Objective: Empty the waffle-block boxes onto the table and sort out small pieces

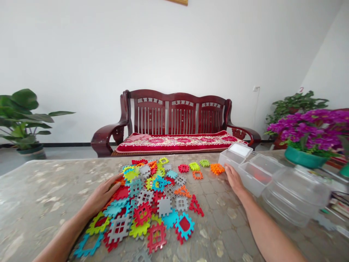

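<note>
A wide heap of plastic interlocking building tiles (pixel 164 206) in red, blue, grey, green and orange lies on the table; some have window-like cut-outs. At the heap's left edge rests my left hand (pixel 102 193), fingers stretched out against the tiles, thumb apart. My right hand (pixel 233 179) lies on its side between a small cluster of orange tiles (pixel 217 169) and the clear plastic boxes, its fingers extended and seemingly holding nothing. Beside the cluster sit an orange square tile (pixel 197 175), two green tiles and a red tile (pixel 183 168).
Clear plastic boxes with open lids (pixel 255 178) stand right of my right hand; one has something orange-red inside. A larger clear container (pixel 297 196) is nearer. Purple flowers in a teal pot (pixel 305 156) stand at the right. A wooden bench (pixel 178 97) is behind the table (pixel 32 203).
</note>
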Available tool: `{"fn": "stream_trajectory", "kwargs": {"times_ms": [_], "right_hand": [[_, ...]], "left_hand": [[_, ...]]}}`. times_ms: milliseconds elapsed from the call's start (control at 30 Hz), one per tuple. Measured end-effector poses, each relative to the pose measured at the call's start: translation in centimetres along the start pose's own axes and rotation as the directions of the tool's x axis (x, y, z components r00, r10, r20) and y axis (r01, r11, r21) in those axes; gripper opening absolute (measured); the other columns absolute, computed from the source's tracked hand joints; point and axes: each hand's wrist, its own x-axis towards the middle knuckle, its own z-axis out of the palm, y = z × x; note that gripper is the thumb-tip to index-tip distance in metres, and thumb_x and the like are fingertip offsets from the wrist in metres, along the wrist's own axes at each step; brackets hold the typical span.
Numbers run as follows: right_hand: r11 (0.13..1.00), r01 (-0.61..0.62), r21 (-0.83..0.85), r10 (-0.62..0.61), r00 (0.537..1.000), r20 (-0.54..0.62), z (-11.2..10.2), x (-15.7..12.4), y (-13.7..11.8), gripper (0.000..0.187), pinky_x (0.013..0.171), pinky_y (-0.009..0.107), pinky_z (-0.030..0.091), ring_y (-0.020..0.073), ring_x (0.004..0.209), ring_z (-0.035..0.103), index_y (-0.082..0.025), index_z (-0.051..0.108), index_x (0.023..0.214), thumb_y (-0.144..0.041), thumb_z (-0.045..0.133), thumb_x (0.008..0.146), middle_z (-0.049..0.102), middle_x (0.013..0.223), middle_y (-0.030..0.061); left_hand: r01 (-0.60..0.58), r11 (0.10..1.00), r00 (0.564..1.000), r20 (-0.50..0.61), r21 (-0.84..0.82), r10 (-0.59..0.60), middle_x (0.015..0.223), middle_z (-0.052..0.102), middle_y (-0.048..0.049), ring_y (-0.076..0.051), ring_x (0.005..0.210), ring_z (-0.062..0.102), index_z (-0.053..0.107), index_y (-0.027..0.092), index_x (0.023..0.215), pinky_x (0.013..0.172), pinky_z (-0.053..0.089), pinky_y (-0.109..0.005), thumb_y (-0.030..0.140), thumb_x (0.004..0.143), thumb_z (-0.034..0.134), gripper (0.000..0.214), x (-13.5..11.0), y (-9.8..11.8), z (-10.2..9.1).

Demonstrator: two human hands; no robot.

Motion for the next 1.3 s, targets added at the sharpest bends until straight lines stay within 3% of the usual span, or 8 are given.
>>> {"fn": "stream_trajectory", "kwargs": {"times_ms": [267, 433, 600, 833, 1100, 1300], "right_hand": [[0.996, -0.033, 0.079, 0.034, 0.999, -0.005, -0.1, -0.8, -0.2, 0.048, 0.110, 0.044, 0.043, 0.0279, 0.123, 0.059, -0.022, 0.065, 0.117, -0.054, 0.042, 0.088, 0.067, 0.127, 0.0116], [0.999, -0.018, 0.042, 0.017, 1.000, 0.025, 0.3, -1.9, -0.6, 0.052, 0.104, 0.049, 0.047, 0.0297, 0.121, 0.060, -0.019, 0.061, 0.124, -0.046, 0.057, 0.078, 0.066, 0.129, 0.0136], [0.999, -0.003, 0.039, 0.000, 0.996, 0.090, -1.7, -2.8, -0.1, 0.043, 0.103, 0.047, 0.048, 0.0266, 0.114, 0.065, -0.021, 0.066, 0.117, -0.035, 0.059, 0.078, 0.070, 0.123, 0.0115], [0.981, -0.035, 0.191, -0.013, 0.969, 0.245, -4.5, -2.7, -1.2, 0.050, 0.105, 0.050, 0.048, 0.0307, 0.123, 0.061, -0.021, 0.065, 0.120, -0.048, 0.063, 0.079, 0.065, 0.132, 0.0139], [0.956, -0.085, 0.281, -0.010, 0.947, 0.322, -5.8, -2.0, -1.4, 0.065, 0.110, 0.050, 0.044, 0.0321, 0.130, 0.055, -0.019, 0.063, 0.124, -0.061, 0.068, 0.074, 0.059, 0.139, 0.0163], [0.960, -0.084, 0.268, 0.002, 0.955, 0.295, -6.2, -1.5, -0.6, 0.057, 0.112, 0.049, 0.041, 0.0304, 0.131, 0.054, -0.023, 0.065, 0.124, -0.061, 0.060, 0.083, 0.062, 0.137, 0.0112]], "left_hand": [[0.011, 1.000, 1.000, 0.020, -0.011, -0.011, 0.138, 0.063, -0.0090, -0.028, 0.127, 0.059, 0.061, 0.019, 0.134, 0.112, 0.042, -0.041, 0.064, 0.088, 0.042, 0.068, 0.2, -0.8, 0.3], [0.001, 1.000, 1.000, 0.011, -0.017, 0.000, 0.136, 0.065, -0.0075, -0.029, 0.125, 0.060, 0.063, 0.021, 0.132, 0.110, 0.044, -0.041, 0.064, 0.087, 0.043, 0.065, 0.2, -0.9, 0.3], [0.009, 1.000, 1.000, 0.009, -0.014, -0.009, 0.135, 0.066, -0.0062, -0.029, 0.125, 0.060, 0.063, 0.023, 0.131, 0.110, 0.044, -0.041, 0.068, 0.086, 0.042, 0.067, 0.2, -0.9, 0.3], [0.072, 0.997, 0.996, 0.045, -0.033, -0.071, 0.137, 0.063, -0.0074, -0.032, 0.128, 0.057, 0.060, 0.019, 0.131, 0.113, 0.040, -0.047, 0.085, 0.077, 0.036, 0.089, 0.2, -0.7, 0.1], [0.037, 0.999, 0.999, 0.024, -0.020, -0.036, 0.136, 0.064, -0.0035, -0.030, 0.127, 0.059, 0.061, 0.024, 0.130, 0.112, 0.042, -0.047, 0.080, 0.082, 0.038, 0.077, 0.1, -0.9, 0.0], [0.059, 0.998, 0.998, 0.037, -0.001, -0.058, 0.137, 0.064, -0.0057, -0.032, 0.127, 0.058, 0.060, 0.021, 0.131, 0.112, 0.042, -0.048, 0.081, 0.081, 0.037, 0.081, 0.1, -0.6, -0.1]]}}
